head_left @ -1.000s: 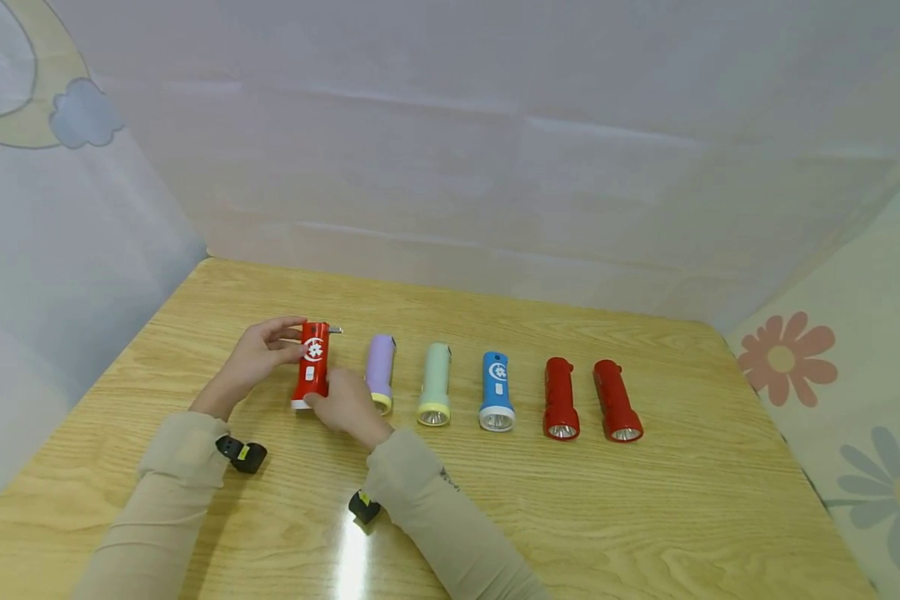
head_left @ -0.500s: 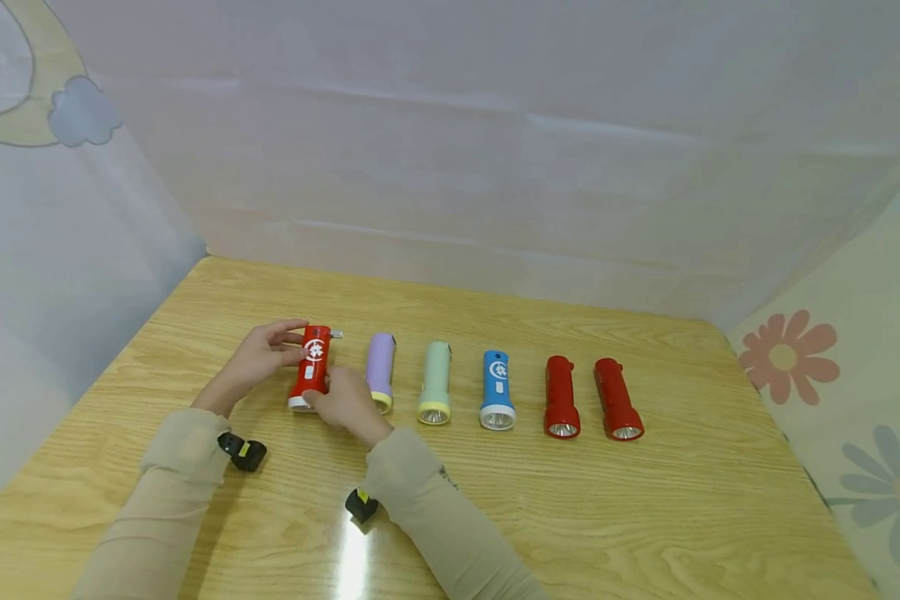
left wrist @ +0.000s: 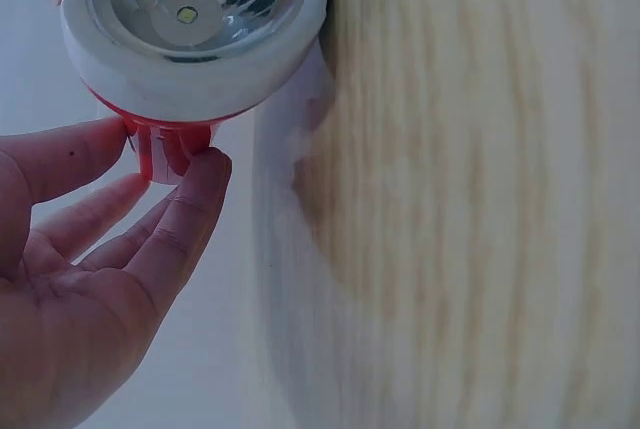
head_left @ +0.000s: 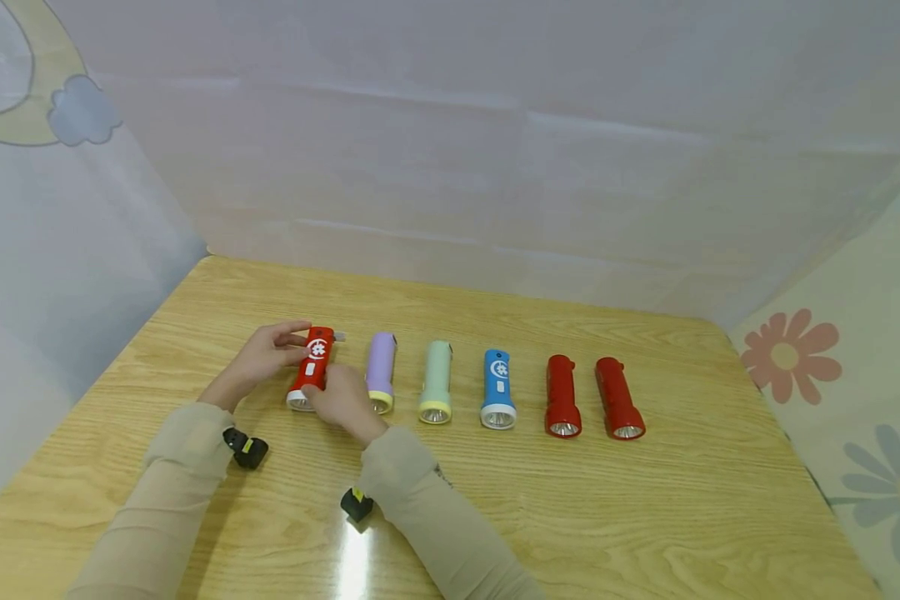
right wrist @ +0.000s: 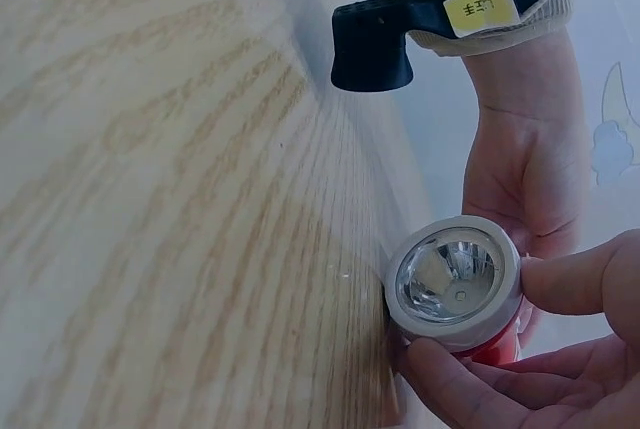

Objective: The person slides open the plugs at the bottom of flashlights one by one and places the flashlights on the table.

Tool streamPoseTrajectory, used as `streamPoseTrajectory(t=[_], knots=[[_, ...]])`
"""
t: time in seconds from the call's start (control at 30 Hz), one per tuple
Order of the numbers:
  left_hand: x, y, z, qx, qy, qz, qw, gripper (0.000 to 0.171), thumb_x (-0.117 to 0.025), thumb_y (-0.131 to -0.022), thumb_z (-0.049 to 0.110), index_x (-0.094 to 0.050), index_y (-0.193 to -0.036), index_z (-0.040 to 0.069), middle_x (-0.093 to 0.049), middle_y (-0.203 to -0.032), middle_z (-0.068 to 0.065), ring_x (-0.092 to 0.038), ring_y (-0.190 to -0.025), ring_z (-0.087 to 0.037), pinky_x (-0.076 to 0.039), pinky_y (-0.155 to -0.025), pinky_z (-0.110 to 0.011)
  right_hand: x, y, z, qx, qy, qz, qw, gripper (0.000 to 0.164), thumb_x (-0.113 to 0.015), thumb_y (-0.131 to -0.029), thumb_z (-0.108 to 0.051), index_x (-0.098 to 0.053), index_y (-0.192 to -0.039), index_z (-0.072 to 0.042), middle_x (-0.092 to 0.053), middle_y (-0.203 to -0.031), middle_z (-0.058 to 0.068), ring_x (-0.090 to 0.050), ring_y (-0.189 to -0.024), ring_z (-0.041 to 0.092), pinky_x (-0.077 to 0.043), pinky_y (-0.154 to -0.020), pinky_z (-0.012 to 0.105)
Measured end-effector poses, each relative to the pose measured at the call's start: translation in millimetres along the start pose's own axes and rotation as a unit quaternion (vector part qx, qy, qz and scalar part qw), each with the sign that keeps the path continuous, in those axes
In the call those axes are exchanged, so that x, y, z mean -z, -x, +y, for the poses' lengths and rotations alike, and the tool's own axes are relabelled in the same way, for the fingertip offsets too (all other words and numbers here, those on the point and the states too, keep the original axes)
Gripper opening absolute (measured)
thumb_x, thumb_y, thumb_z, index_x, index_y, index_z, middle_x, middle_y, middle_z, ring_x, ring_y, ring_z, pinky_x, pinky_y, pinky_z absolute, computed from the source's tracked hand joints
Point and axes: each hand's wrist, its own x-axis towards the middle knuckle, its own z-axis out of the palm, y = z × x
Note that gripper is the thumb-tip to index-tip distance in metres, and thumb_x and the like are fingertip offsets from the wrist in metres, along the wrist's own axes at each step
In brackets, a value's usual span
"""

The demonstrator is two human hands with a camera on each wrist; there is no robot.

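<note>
Both hands hold a red flashlight (head_left: 317, 357) with a white rim, a white flower-and-arc print and a pale switch, at the left of the row. My left hand (head_left: 264, 356) pinches its tail end between thumb and fingers. Lower down, my right hand (head_left: 343, 398) grips the head end, thumb over the white rim (right wrist: 410, 317). Metal plug prongs (head_left: 340, 336) stick out sideways from the tail. The clear lens (left wrist: 190, 14) faces toward the wrists, and the left wrist view shows thumb and fingertips on the red body behind it.
To the right lie a purple flashlight (head_left: 380, 367), a green one (head_left: 437, 371), a blue one (head_left: 498, 379) and two all-red ones, the nearer red one (head_left: 561, 392) and the far-right red one (head_left: 617, 396). All rest on a wooden table (head_left: 645, 517) against a cloth backdrop (head_left: 495, 167).
The red flashlight has tilted slightly, its tail shifting right and its head a little left, and more of its lens now shows. Both hands keep hold of it; the other flashlights stay put.
</note>
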Motion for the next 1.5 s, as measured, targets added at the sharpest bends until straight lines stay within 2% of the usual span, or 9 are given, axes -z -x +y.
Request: streamPoseTrajectory(t=[0.2,0.47,0.8,1.03,1.27,1.5], knots=[[-0.6,-4.2,-2.5,-0.002,-0.006,-0.004,1.0,0.052,-0.051,-0.091,0.003,-0.031,-0.137,-0.007,-0.046,-0.122,-0.033,-0.047,-0.112,-0.042,-0.044,-0.087,-0.045,1.1,-0.8,-1.5,-0.007,-0.002,-0.008,1.0,0.02,-0.06,-0.088,-0.023,-0.06,-0.092,-0.004,-0.052,-0.068,-0.001,-0.046,-0.057,0.013,-0.037,-0.05,0.021],[-1.6,-6.0,-3.2,-0.005,-0.019,-0.008,0.9998,0.049,-0.05,-0.091,0.003,-0.032,-0.135,-0.011,-0.047,-0.121,-0.034,-0.046,-0.113,-0.042,-0.045,-0.087,-0.045,-0.4,-3.5,-0.7,-0.01,-0.005,-0.001,1.0,0.019,-0.061,-0.088,-0.024,-0.059,-0.082,-0.006,-0.049,-0.061,-0.001,-0.043,-0.052,0.012,-0.034,-0.046,0.021],[-4.3,-8.0,-6.0,0.0,-0.008,-0.02,0.9998,0.046,-0.047,-0.092,0.001,-0.031,-0.133,-0.014,-0.046,-0.121,-0.035,-0.047,-0.111,-0.041,-0.047,-0.085,-0.04,0.3,-4.4,-0.5,-0.009,0.017,0.007,1.0,0.023,-0.06,-0.088,-0.027,-0.061,-0.081,-0.006,-0.049,-0.062,-0.002,-0.044,-0.055,0.012,-0.034,-0.047,0.021],[-6.4,-6.8,-4.4,-0.005,-0.023,-0.012,0.9996,0.044,-0.048,-0.092,0.002,-0.035,-0.13,-0.016,-0.048,-0.118,-0.035,-0.049,-0.108,-0.04,-0.048,-0.083,-0.038,0.1,-4.5,0.0,-0.01,0.01,0.008,1.0,0.021,-0.061,-0.088,-0.026,-0.061,-0.08,-0.007,-0.05,-0.062,-0.002,-0.045,-0.054,0.012,-0.035,-0.047,0.022],[-7.9,-6.0,-4.6,-0.011,-0.043,-0.003,0.999,0.041,-0.05,-0.092,0.002,-0.039,-0.126,-0.018,-0.05,-0.116,-0.034,-0.05,-0.107,-0.039,-0.047,-0.082,-0.037,2.1,-2.4,0.4,0.004,0.004,0.009,1.0,0.02,-0.06,-0.088,-0.025,-0.06,-0.078,-0.007,-0.048,-0.059,-0.002,-0.042,-0.051,0.011,-0.032,-0.045,0.021],[-7.9,-5.7,-4.0,-0.005,-0.035,-0.006,0.9994,0.043,-0.049,-0.092,0.003,-0.038,-0.128,-0.017,-0.049,-0.118,-0.034,-0.05,-0.107,-0.039,-0.047,-0.083,-0.038,6.5,-1.2,0.2,0.034,0.049,0.018,0.998,0.022,-0.06,-0.087,-0.025,-0.06,-0.073,-0.009,-0.046,-0.056,-0.004,-0.041,-0.048,0.01,-0.031,-0.043,0.02]])
